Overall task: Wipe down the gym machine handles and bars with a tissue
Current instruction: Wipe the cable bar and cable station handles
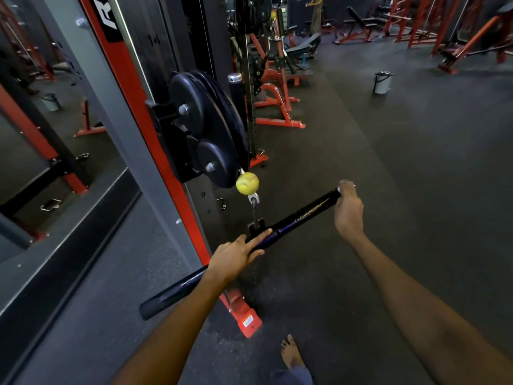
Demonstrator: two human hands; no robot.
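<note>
Centre frame, the long black metal cable bar hangs from a clip beneath a yellow-green ball. The left hand clasps its middle, likely steadying it; the right hand clenches a barely visible white tissue over the right end, apparently wiping.

Bar: glossy black, with a thin line of gold lettering along its right half and a bluish sheen near the centre. Ball above it: yellow-green, scuffed. Machine upright: red face, grey side, black panel with white lettering at the top. Weight plates: black, silver bolt heads. Floor: dark grey, finely speckled. Bucket: pale grey. Far frames: red-orange. Tissue at the right hand: a small patch of white.
</note>
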